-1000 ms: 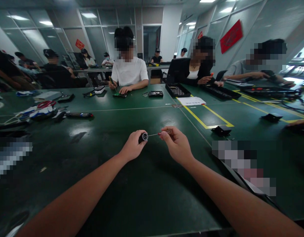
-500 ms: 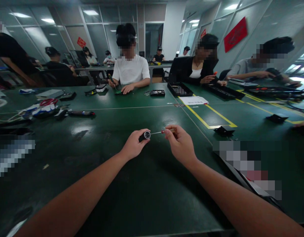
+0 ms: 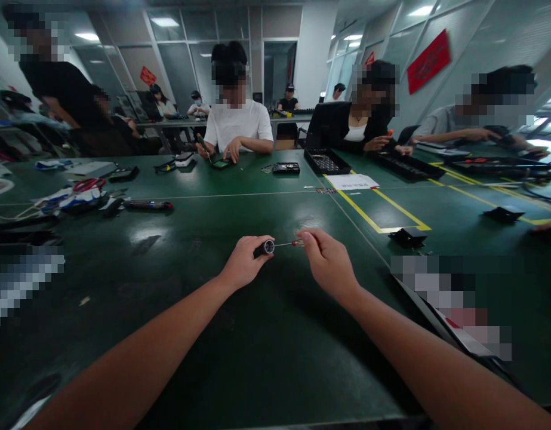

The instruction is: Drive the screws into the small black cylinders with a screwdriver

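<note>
My left hand [image 3: 245, 263] grips a small black cylinder [image 3: 263, 248] with a silver end face, held just above the green table [image 3: 203, 334]. My right hand [image 3: 328, 261] pinches a thin screwdriver [image 3: 289, 243] with a red collar. Its metal shaft points left and its tip meets the cylinder's end face. Both forearms reach in from the bottom of the view.
Cables, a red loop and a black pen-like tool [image 3: 146, 205] lie at the left. A black tray [image 3: 324, 161], a white sheet [image 3: 350, 181] and yellow floor-tape lines [image 3: 369, 218] lie to the right. Small black parts [image 3: 406, 238] sit nearby. Several people work across the table.
My hands and the tools stay almost still. The person in white opposite has shifted their hands over a small green board. A person in black has stepped into view at the far left.
</note>
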The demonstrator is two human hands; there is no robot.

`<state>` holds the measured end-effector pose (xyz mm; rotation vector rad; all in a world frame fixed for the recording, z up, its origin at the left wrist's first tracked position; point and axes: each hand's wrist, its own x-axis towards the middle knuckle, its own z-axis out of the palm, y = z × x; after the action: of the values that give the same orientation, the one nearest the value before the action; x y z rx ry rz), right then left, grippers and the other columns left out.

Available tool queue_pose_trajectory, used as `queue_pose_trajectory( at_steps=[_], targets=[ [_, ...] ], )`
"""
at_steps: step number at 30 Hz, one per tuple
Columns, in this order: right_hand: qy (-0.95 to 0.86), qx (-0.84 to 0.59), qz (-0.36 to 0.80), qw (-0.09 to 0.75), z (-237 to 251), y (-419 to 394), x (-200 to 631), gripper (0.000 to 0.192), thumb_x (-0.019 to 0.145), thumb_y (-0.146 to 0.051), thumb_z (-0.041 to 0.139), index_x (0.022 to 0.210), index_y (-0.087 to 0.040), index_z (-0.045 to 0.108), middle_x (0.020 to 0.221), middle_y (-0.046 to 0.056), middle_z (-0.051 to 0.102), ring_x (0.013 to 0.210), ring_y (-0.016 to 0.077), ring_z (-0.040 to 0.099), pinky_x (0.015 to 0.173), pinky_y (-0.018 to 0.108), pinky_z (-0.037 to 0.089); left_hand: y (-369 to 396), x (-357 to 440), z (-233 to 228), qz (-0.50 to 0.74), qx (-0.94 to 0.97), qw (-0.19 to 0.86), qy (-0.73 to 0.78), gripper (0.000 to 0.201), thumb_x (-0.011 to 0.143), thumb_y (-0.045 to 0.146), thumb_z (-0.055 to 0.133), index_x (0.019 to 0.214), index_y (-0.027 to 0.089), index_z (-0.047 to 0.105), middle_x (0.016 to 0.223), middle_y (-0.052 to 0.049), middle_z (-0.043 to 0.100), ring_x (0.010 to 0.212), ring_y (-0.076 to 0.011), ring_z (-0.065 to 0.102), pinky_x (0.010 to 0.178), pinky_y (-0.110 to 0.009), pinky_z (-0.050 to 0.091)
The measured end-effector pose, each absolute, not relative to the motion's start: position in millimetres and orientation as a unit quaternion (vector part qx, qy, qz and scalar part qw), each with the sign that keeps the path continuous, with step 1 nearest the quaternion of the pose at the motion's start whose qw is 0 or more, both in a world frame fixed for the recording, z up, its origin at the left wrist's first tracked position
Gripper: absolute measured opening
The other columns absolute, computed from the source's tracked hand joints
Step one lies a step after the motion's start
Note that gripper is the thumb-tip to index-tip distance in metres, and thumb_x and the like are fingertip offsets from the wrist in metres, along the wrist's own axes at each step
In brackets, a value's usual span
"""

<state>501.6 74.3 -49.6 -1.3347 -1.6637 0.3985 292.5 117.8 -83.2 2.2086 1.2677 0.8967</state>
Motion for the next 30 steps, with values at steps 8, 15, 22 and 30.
queue_pose_trajectory(
  at_steps=[8, 15, 22, 30],
  targets=[
    [-0.697, -0.542, 0.186, 0.431, -48.4, 73.9, 502.7, 0.031, 0.099, -0.034, 0.043, 0.110, -0.022, 0.069, 0.084, 0.003, 0.072, 0.072, 0.0199, 0.065, 0.064, 0.031, 0.044, 117.9, 291.8, -82.4, 0.326, 0.793, 0.214, 0.467, 0.033, 0.089, 0.020, 0.067, 0.121, 0.026, 0.066, 0.113, -0.004, 0.069, 0.110, -0.0256, 0.059, 0.103, -0.046, 0.044],
    [-0.704, -0.559, 0.157, 0.409, -46.6, 77.2, 502.7, 0.033, 0.100, -0.037, 0.042, 0.112, -0.023, 0.070, 0.078, 0.004, 0.072, 0.069, 0.0214, 0.067, 0.065, 0.033, 0.045, 119.8, 292.4, -85.8, 0.321, 0.809, 0.193, 0.454, 0.032, 0.087, 0.020, 0.070, 0.118, 0.027, 0.067, 0.115, -0.004, 0.070, 0.111, -0.0260, 0.059, 0.103, -0.047, 0.044],
    [-0.723, -0.523, 0.194, 0.407, -46.7, 71.6, 501.2, 0.033, 0.097, -0.029, 0.043, 0.124, -0.022, 0.060, 0.080, 0.002, 0.069, 0.067, 0.0195, 0.063, 0.064, 0.032, 0.045, 119.9, 291.5, -85.0, 0.327, 0.801, 0.200, 0.459, 0.032, 0.088, 0.019, 0.069, 0.119, 0.027, 0.067, 0.114, -0.004, 0.070, 0.111, -0.0254, 0.059, 0.103, -0.045, 0.044],
    [-0.696, -0.568, 0.182, 0.399, -48.4, 75.8, 502.8, 0.037, 0.100, -0.039, 0.038, 0.124, -0.023, 0.063, 0.075, 0.003, 0.068, 0.061, 0.0203, 0.061, 0.060, 0.033, 0.042, 119.5, 291.4, -85.4, 0.327, 0.806, 0.200, 0.452, 0.032, 0.088, 0.020, 0.070, 0.119, 0.026, 0.067, 0.114, -0.003, 0.070, 0.110, -0.0249, 0.059, 0.104, -0.046, 0.042]
  ],
)
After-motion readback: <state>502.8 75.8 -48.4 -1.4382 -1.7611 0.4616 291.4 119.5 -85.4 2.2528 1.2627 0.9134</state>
